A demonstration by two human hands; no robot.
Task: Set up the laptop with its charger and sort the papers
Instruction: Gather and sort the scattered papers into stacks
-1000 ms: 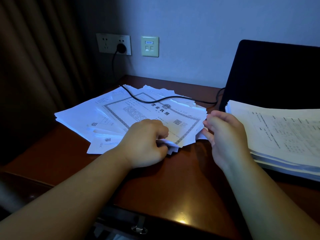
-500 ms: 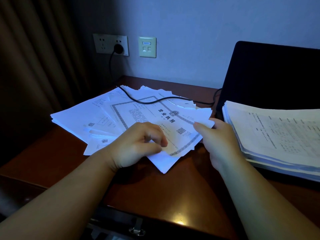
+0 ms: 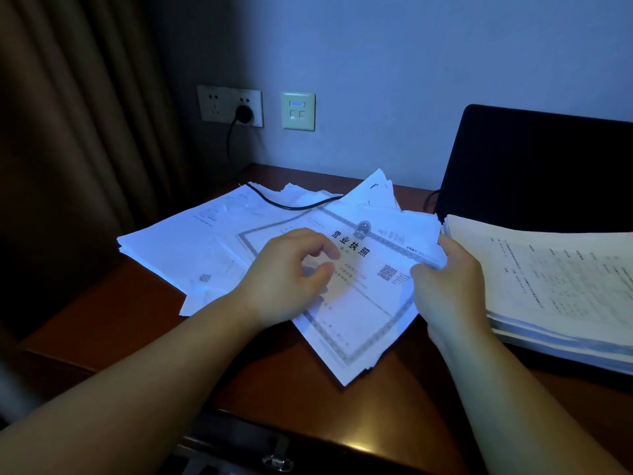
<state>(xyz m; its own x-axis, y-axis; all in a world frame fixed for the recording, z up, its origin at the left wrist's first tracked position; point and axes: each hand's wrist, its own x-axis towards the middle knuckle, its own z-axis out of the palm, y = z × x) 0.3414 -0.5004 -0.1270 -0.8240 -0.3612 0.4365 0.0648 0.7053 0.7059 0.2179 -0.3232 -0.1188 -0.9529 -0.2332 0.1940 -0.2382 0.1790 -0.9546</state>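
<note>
A loose spread of white papers (image 3: 191, 241) lies on the brown desk (image 3: 308, 413). On top is a bordered certificate sheet (image 3: 363, 303), part of a small bundle turned toward me. My right hand (image 3: 448, 282) pinches that bundle's right edge. Over the certificate hovers my left hand (image 3: 291, 275), fingers loosely curled and holding nothing. The black laptop (image 3: 534, 166) stands open at the right. Its black charger cable (image 3: 291, 205) runs across the papers up to a plug in the wall socket (image 3: 244, 113).
A thick neat stack of printed papers (image 3: 555, 282) lies at the right in front of the laptop. A brown curtain (image 3: 68, 132) hangs at the left. A drawer with a metal handle (image 3: 277, 461) shows below the desk's front edge.
The certificate bundle has slid and turned toward me and to the right, its far corner lifted. My left hand has let go and now hovers over it. My right hand keeps its grip.
</note>
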